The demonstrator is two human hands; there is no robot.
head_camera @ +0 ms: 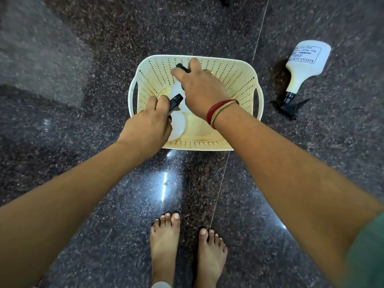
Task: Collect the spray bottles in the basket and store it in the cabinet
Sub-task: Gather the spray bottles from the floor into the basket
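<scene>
Spray bottle (177, 126) in left hand (145, 125), second bottle (176, 90) in right hand (200, 88), fingers (161, 102) gripping the trigger heads, both inside basket (239, 84) on floor (93, 183). Seat them close together; third bottle (304, 65) lies outside, right.

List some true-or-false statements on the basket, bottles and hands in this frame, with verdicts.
1. The basket stands on the floor. True.
2. The left hand holds nothing. False: it grips a white bottle by its black spray head.
3. The right hand grips a second bottle inside the basket. True.
4. Every bottle is in the basket. False: the labelled bottle lies on the floor outside it.
</scene>
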